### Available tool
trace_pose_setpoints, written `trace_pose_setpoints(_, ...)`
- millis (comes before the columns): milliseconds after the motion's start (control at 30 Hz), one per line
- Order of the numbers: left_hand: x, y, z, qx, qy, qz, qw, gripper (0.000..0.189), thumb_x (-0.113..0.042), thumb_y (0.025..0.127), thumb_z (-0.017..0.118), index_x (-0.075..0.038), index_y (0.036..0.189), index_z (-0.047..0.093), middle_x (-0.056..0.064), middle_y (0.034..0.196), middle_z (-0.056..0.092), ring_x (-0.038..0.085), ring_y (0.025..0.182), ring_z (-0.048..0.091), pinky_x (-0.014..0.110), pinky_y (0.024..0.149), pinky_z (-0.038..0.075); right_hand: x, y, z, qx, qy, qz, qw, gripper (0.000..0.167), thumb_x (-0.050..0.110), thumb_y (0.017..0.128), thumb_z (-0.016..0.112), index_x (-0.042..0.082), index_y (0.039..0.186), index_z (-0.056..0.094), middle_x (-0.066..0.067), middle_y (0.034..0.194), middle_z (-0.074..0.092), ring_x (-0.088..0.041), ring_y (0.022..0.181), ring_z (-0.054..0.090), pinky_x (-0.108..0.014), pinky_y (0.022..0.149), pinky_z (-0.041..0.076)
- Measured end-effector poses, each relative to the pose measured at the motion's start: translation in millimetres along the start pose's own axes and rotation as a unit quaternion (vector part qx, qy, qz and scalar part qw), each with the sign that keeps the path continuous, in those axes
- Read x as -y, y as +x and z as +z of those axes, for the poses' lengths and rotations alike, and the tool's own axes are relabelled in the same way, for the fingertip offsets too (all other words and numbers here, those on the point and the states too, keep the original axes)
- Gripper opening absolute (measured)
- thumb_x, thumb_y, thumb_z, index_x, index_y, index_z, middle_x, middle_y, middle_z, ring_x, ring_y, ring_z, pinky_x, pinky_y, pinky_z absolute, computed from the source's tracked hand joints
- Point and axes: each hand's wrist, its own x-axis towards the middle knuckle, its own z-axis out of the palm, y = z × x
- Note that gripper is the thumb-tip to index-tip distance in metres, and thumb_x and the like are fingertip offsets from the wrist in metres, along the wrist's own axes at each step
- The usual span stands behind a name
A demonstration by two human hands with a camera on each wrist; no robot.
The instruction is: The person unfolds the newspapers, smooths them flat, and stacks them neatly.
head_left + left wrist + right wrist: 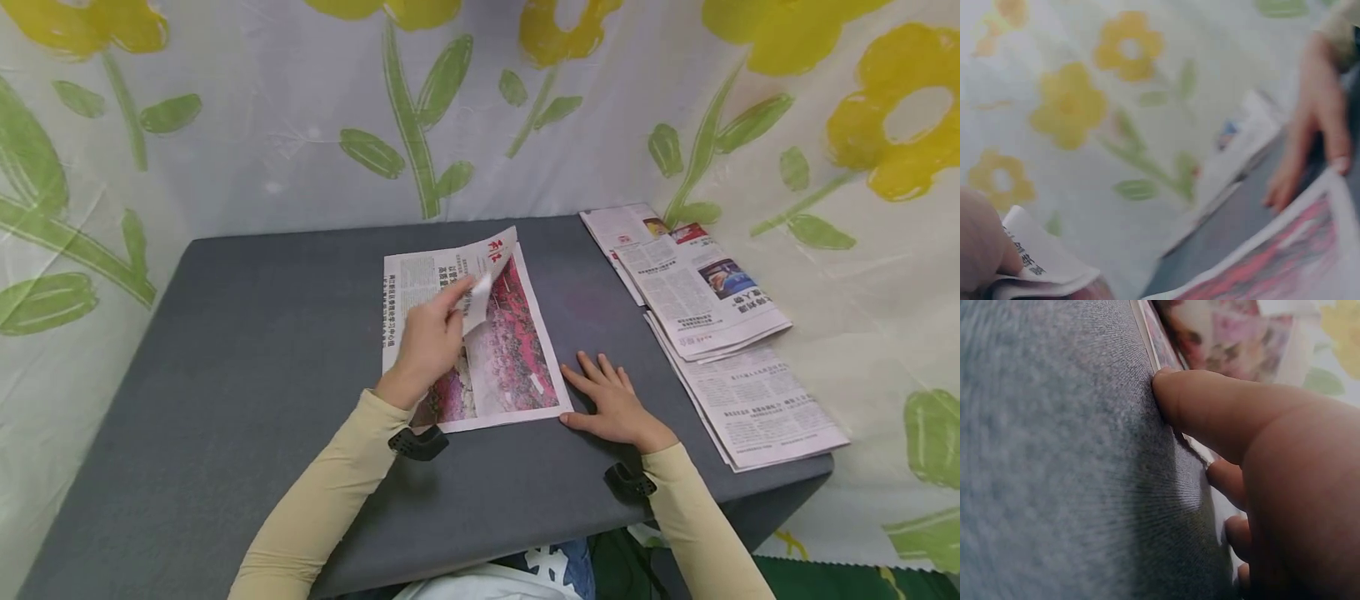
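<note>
A newspaper (517, 358) lies in the middle of the table, with a large pink and red flower photo on its right part. My left hand (431, 337) pinches a lifted, curled flap (477, 304) of its upper sheet; in the left wrist view the folded paper (1041, 256) shows beside the blurred left hand (982, 244). At the newspaper's lower right corner, my right hand (611, 404) rests with fingers spread on the table, its thumb touching the corner. The right wrist view shows the right hand's thumb (1210, 403) against the paper edge.
Two overlapping stacks of folded newspapers, an upper one (675, 308) and a lower one (757, 408), lie along the table's right edge. The grey table (285, 358) meets a flower-printed curtain (262, 125) at the back and sides.
</note>
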Motion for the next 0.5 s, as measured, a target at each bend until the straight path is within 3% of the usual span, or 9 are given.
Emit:
trace_pose_setpoints(100, 12.2, -3.3, -34.9, -0.077, -0.027, -0.013, 0.9966, 0.049, 0.007, 0.094, 0.052, -0.005, 0.14, 0.061, 0.024, 0.122, 0.072, -0.002, 0.044, 0.028, 0.018, 0.044, 0.028, 1, 2.1, 1, 0.003, -0.002, -0.002, 1.0, 0.081, 0.043, 0.089, 0.072, 0.009, 0.156, 0.042, -0.026, 0.167, 0.024, -0.057, 0.154, 0.01, -0.077, 0.118, 0.008)
trace_pose_setpoints(233, 31.9, -16.2, -81.9, -0.159, -0.07, -0.055, 0.9832, 0.051, 0.008, 0.093, 0.054, -0.005, 0.141, 0.061, 0.026, 0.122, 0.071, -0.013, 0.057, 0.046, 0.009, 0.052, 0.035, 2, 3.1, 2, 0.002, 0.001, -0.003, 1.0, 0.081, 0.042, 0.089, 0.073, 0.009, 0.156, 0.042, -0.026, 0.166, 0.025, -0.057, 0.154, 0.01, -0.077, 0.117, 0.007)
trace_pose_setpoints(333, 45.4, -32.4, -113.3, -0.191, -0.103, -0.104, 0.9706, 0.055, 0.007, 0.095, 0.052, -0.008, 0.147, 0.055, 0.026, 0.126, 0.07, -0.013, 0.066, 0.058, 0.007, 0.055, 0.041, 2, 2.5, 2, 0.003, 0.002, -0.004, 1.0, 0.081, 0.041, 0.089, 0.074, 0.01, 0.156, 0.041, -0.027, 0.166, 0.024, -0.057, 0.154, 0.01, -0.078, 0.117, 0.007)
trace_pose_setpoints(367, 49.8, -38.4, -122.2, -0.199, -0.116, -0.122, 0.9653, 0.056, 0.006, 0.095, 0.051, -0.011, 0.149, 0.053, 0.027, 0.128, 0.069, -0.012, 0.062, 0.057, 0.008, 0.053, 0.041, 2, 2.3, 2, 0.003, 0.002, -0.005, 1.0, 0.08, 0.041, 0.09, 0.074, 0.01, 0.156, 0.041, -0.027, 0.166, 0.024, -0.058, 0.153, 0.01, -0.078, 0.117, 0.007)
trace_pose_setpoints(500, 69.0, -61.5, -151.6, -0.235, -0.156, -0.2, 0.9384, 0.063, 0.006, 0.095, 0.051, -0.016, 0.154, 0.045, 0.024, 0.138, 0.063, -0.005, 0.068, 0.063, 0.011, 0.054, 0.044, 1, 0.0, 1, 0.002, 0.004, -0.009, 0.9999, 0.076, 0.038, 0.091, 0.074, 0.011, 0.156, 0.043, -0.029, 0.166, 0.022, -0.059, 0.153, 0.008, -0.079, 0.116, 0.005)
